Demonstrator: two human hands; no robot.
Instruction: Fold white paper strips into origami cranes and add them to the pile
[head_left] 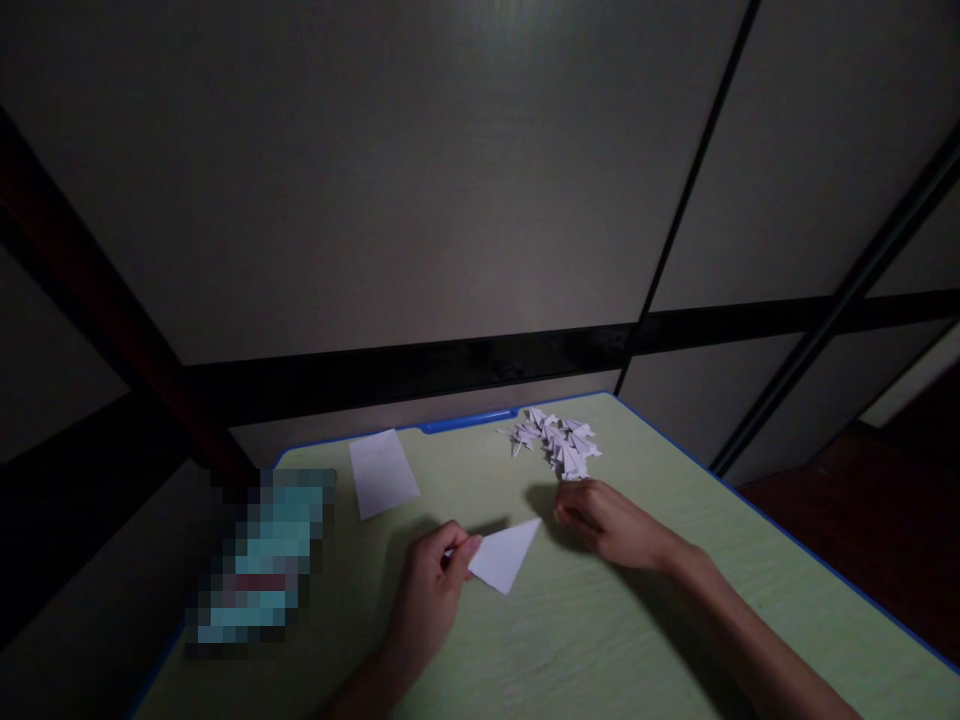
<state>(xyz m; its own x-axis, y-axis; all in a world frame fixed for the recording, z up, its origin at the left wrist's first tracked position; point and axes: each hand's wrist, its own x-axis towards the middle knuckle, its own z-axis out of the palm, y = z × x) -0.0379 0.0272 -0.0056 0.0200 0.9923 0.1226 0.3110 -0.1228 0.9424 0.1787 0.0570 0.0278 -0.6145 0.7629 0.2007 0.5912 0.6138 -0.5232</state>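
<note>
Pinched between the thumb and fingers of my left hand (439,575) is a white sheet of paper (507,556), folded into a triangle, its pointed end toward the right. My right hand (600,520) is apart from that paper, a short way right of its tip, with the fingers curled together; whether anything is inside them is hidden. Just beyond my right hand lies a pile of small folded white paper pieces (562,440) with pointed shapes.
A stack or sheet of white paper (382,473) lies at the table's back left. A blurred-out bluish rectangular object (270,560) is at the left edge. The pale green table (585,640) has a blue rim and a blue groove (469,421), against grey panels (420,180).
</note>
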